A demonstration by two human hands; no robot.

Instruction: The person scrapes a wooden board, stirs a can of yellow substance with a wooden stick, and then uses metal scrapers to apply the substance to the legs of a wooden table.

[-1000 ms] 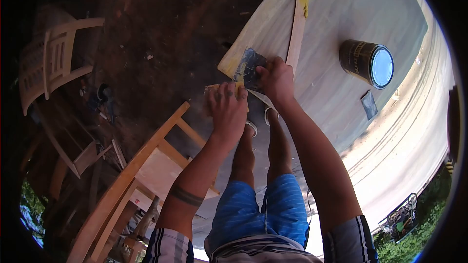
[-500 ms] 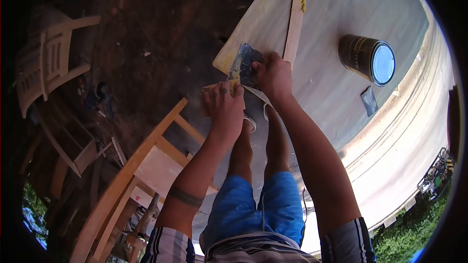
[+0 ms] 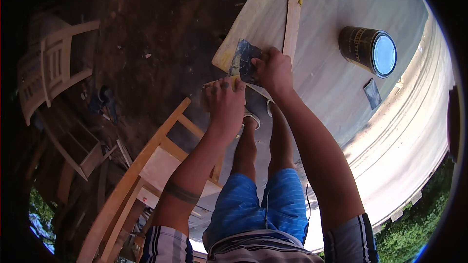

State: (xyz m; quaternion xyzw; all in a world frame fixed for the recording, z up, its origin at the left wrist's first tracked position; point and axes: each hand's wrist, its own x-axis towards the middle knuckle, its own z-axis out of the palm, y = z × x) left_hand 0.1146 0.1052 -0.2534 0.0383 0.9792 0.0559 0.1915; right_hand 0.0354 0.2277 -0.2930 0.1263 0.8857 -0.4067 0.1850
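Head view, R hand (image 3: 274,70) gripping putty knife (image 3: 245,58), blade just beyond L hand (image 3: 225,103), L hand clasping wood piece (image 3: 212,84)

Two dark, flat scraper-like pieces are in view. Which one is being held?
The yellow-smeared scraper at the board corner, gripped by the right hand. The other dark piece lies loose on the pale surface beside the can, touched by neither hand.

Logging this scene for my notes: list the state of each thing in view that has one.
Left hand: closed on a small wooden piece, smeared yellow.
Right hand: gripping the putty knife, blade smeared yellow.
Can: lid on.
Wooden strip: lying flat on the board, yellow smear at far end.
Dark scrap: lying flat near the can.
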